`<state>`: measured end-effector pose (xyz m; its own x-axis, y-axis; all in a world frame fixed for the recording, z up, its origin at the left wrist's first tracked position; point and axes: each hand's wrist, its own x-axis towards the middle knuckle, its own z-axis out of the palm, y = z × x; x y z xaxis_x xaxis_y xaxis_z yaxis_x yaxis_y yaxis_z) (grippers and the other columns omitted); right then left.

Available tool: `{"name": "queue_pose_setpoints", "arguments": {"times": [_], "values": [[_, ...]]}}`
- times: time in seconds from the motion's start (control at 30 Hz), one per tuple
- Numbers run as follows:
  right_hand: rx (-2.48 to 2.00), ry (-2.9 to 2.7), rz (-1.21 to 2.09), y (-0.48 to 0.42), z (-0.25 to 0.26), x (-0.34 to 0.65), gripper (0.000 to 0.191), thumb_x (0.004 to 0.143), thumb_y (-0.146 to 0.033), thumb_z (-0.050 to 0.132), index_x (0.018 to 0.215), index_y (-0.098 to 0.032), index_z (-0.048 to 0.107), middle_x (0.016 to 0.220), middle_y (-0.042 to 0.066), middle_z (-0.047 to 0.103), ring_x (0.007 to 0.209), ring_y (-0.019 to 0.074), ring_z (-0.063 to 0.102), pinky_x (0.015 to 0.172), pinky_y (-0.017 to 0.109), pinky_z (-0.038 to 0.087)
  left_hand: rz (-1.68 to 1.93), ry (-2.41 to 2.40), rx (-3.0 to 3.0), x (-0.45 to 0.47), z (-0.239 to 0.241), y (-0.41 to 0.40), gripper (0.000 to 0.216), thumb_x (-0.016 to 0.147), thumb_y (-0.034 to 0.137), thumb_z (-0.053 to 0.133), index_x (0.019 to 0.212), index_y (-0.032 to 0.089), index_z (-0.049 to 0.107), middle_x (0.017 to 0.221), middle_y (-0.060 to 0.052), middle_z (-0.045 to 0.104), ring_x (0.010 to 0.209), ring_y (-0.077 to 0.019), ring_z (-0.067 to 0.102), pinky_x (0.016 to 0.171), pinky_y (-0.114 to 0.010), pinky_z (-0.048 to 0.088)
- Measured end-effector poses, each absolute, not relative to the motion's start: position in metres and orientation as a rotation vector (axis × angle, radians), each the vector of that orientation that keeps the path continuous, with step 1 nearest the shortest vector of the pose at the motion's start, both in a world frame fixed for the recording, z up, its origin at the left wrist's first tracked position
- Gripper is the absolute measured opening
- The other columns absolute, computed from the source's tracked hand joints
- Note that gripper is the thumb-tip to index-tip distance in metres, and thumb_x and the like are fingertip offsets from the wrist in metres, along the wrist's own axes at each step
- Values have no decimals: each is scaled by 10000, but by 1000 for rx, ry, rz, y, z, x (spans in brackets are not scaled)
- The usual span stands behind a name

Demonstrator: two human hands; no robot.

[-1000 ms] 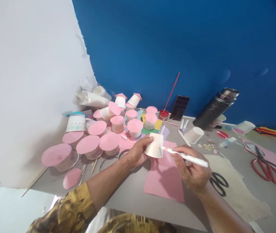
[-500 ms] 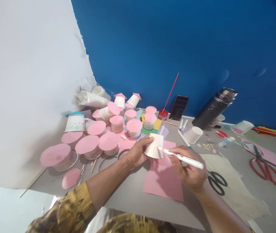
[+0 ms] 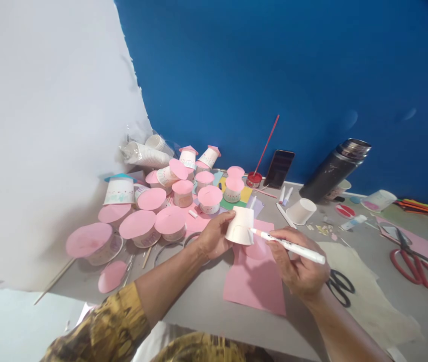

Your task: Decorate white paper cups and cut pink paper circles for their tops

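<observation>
My left hand (image 3: 217,235) is closed around the left side of a white paper cup (image 3: 241,225), held upside down above the table. A faint line shows low on the cup's side. Between the thumb and fingers of my right hand (image 3: 302,264) is a white marker (image 3: 297,248), its tip at the right side of the cup. Beneath the cup lies a sheet of pink paper (image 3: 254,289). Several finished-looking paper cups with pink paper tops (image 3: 172,221) crowd the left of my left hand.
Black-handled scissors (image 3: 340,289) lie on pale cloth (image 3: 372,301) by my right wrist; red-handled scissors (image 3: 419,274) are farther right. Behind stand a dark flask (image 3: 330,171), a phone (image 3: 280,168) and another white cup (image 3: 301,211). Stacked cups (image 3: 148,155) lie back left.
The marker tip has moved slightly right along the cup, and my right hand has shifted right and a little down. My left hand keeps its hold. The view has shifted slightly.
</observation>
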<state>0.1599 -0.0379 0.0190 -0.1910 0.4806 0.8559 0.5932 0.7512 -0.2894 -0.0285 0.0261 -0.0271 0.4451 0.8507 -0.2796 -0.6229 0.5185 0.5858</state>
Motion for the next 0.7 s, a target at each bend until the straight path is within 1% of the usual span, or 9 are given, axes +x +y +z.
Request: {"name": "queue_pose_setpoints", "arguments": {"times": [0.17, 0.37, 0.53, 0.7], "values": [[-798, -1882, -60, -37, 20, 159, 91, 982, -131, 611, 1019, -191, 668, 772, 20, 745, 613, 145, 681, 594, 249, 529, 976, 583, 444, -25, -31, 25, 233, 860, 255, 732, 1025, 92, 731, 892, -92, 717, 786, -209, 663, 746, -333, 572], [-790, -1902, -57, -36, 19, 157, 89, 989, -139, 606, 1025, -201, 659, 748, 20, 739, 600, 149, 670, 577, 255, 520, 977, 566, 453, -23, -33, 25, 258, 801, 263, 795, 989, 98, 730, 845, -64, 693, 761, -191, 642, 710, -303, 545], [-814, -1895, -100, -35, 18, 160, 81, 991, -140, 614, 1024, -200, 658, 753, 18, 741, 595, 144, 667, 583, 254, 519, 984, 567, 447, -25, -34, 26, 259, 801, 269, 801, 991, 106, 732, 876, -72, 710, 792, -198, 657, 729, -313, 555], [-842, -1850, -138, -36, 17, 162, 77, 980, -142, 637, 1022, -203, 662, 788, 19, 752, 628, 146, 691, 598, 245, 533, 973, 576, 434, -27, -34, 27, 273, 845, 298, 764, 1031, 101, 734, 925, -100, 731, 815, -220, 677, 738, -334, 567]]}}
